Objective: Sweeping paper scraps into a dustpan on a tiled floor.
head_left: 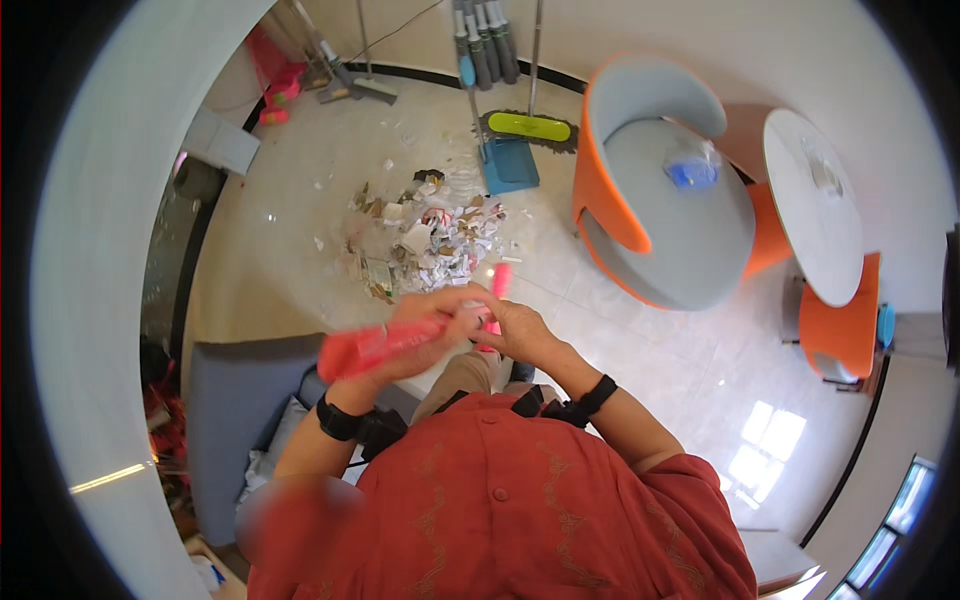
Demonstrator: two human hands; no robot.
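My left hand (424,330) is closed around a long pink plastic item (375,346), blurred, its wide end pointing to the left. My right hand (521,330) meets the left one, its fingers closed at the item's whitish end. Another narrow pink piece (501,280) shows just beyond the fingers; whether it joins the held item I cannot tell. Past my hands a heap of paper and cardboard scraps (435,236) lies on the tiled floor, with a blue dustpan (511,166) at its far right edge.
A flat mop with a green head (529,126) stands behind the dustpan. An orange and grey armchair (675,202) and a round white table (814,206) are on the right. A grey sofa (232,420) is close on the left. More brooms and a pink dustpan (285,81) stand at the far wall.
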